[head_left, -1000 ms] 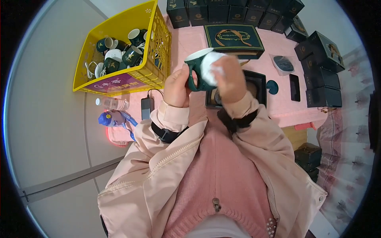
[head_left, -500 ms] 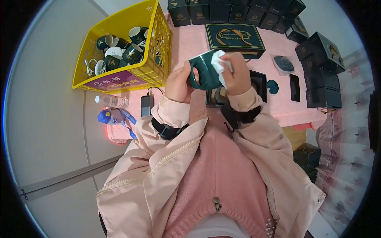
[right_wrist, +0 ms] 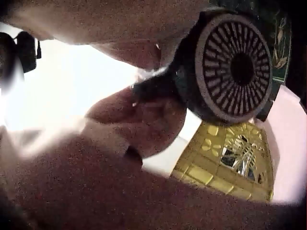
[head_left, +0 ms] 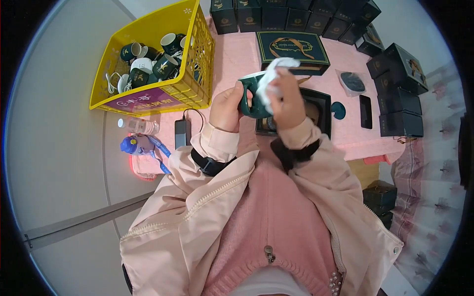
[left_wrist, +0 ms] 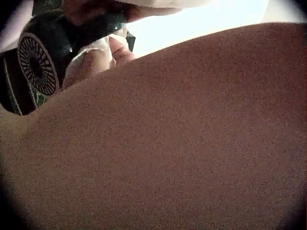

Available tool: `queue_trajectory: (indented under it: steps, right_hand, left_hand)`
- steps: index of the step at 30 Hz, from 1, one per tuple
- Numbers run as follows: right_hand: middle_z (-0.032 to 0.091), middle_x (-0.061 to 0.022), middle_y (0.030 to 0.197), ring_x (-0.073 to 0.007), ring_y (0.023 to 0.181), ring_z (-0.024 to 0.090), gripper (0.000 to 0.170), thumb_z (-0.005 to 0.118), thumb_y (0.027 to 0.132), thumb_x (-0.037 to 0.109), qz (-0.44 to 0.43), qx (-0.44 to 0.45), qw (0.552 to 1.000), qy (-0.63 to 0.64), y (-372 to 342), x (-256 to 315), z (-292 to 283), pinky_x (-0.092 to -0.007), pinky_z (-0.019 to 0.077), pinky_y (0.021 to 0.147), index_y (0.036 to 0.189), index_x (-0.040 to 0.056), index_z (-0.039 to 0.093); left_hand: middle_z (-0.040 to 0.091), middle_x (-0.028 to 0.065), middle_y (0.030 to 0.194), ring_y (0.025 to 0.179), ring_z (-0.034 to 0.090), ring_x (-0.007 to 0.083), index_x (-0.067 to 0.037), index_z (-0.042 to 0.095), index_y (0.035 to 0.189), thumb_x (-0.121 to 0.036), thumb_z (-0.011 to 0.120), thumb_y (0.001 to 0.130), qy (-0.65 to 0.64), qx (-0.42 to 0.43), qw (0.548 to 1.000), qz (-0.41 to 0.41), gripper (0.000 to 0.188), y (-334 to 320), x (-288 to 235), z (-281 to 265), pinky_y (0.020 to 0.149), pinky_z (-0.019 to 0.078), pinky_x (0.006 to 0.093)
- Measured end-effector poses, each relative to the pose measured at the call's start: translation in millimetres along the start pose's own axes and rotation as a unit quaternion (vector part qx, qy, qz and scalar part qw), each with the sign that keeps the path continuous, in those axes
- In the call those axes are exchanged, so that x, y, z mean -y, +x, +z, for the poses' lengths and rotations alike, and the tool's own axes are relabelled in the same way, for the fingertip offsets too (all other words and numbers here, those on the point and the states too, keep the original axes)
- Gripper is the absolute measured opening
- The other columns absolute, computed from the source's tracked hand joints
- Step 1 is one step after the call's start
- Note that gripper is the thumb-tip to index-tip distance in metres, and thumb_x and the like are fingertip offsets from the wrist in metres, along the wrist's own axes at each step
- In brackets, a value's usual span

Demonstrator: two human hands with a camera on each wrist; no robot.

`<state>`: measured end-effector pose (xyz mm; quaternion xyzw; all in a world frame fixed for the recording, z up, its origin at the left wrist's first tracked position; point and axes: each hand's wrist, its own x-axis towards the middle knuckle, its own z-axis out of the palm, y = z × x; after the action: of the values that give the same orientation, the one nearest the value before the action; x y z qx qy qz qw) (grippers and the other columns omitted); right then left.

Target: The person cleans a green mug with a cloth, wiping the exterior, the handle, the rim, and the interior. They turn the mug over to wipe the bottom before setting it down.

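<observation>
A dark green mug (head_left: 254, 102) with a pale inside is held up over the table's near side. My left hand (head_left: 226, 109) grips it by the handle side. Against the mug's right side and rim, my right hand (head_left: 290, 101) pinches a crumpled white tissue (head_left: 270, 81). The mug's underside (right_wrist: 235, 67), with a ring of radiating lines, faces the right wrist camera; the left wrist view shows the same patterned base (left_wrist: 38, 64). Below the hands lies an open black box (head_left: 323, 111), partly covered by the right hand and sleeve.
A yellow crate (head_left: 195, 74) of green mugs stands at left. Near it are a clear bottle (head_left: 143, 126), a purple bottle (head_left: 143, 143) and a black adapter (head_left: 182, 132). A green gift box (head_left: 294, 49) lies behind, a phone (head_left: 366, 111) at right, and dark boxes (head_left: 400, 93) line the edges.
The mug has tilted so its rim shows again, after turning its side up half a second ago. The right hand has moved the tissue over the mug's side and rim.
</observation>
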<state>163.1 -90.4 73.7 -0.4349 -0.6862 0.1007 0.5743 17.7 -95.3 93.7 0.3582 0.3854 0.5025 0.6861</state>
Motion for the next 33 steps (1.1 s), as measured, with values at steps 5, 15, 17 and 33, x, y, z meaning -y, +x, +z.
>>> queue_trajectory:
  steps: [5,15,17,33]
  right_hand:
    - [0.047,-0.0140,0.087,-0.0293,0.080,0.046,0.012,0.054,0.069,0.003,-0.114,0.029,0.980,-0.159,8,24,-4,-0.0319,0.0376,0.072,0.080,0.0020,0.050]
    - [0.047,-0.0123,0.076,-0.0288,0.068,0.047,0.015,0.056,0.065,0.004,-0.112,0.098,0.986,-0.071,8,15,-1,-0.0343,0.0383,0.061,0.078,0.0034,0.050]
    - [0.047,-0.0120,0.075,-0.0286,0.068,0.047,0.015,0.056,0.065,0.005,-0.099,0.102,0.987,-0.078,6,16,0,-0.0342,0.0384,0.060,0.078,0.0035,0.050]
    - [0.048,-0.0123,0.073,-0.0287,0.069,0.048,0.013,0.057,0.066,0.005,-0.039,0.047,0.996,-0.067,4,4,0,-0.0345,0.0385,0.061,0.077,0.0043,0.051]
  left_hand:
    - [0.051,0.0008,0.060,0.053,0.046,0.0080,-0.003,0.055,0.068,-0.030,0.042,0.087,0.001,0.009,1.000,0.013,0.035,1,5,2,0.052,0.0379,0.0191]
    - [0.052,0.0013,0.059,0.052,0.046,0.0083,-0.003,0.055,0.069,-0.029,0.043,0.087,-0.006,-0.013,1.000,0.006,0.034,1,2,-1,0.050,0.0376,0.0193]
    - [0.052,0.0014,0.059,0.052,0.046,0.0080,-0.003,0.055,0.069,-0.029,0.044,0.086,-0.011,-0.007,1.000,0.001,0.033,-2,0,-1,0.050,0.0372,0.0189]
    - [0.052,0.0013,0.059,0.051,0.045,0.0077,-0.002,0.056,0.069,-0.029,0.043,0.086,0.034,-0.024,0.999,0.004,0.034,-2,-4,-4,0.051,0.0371,0.0188]
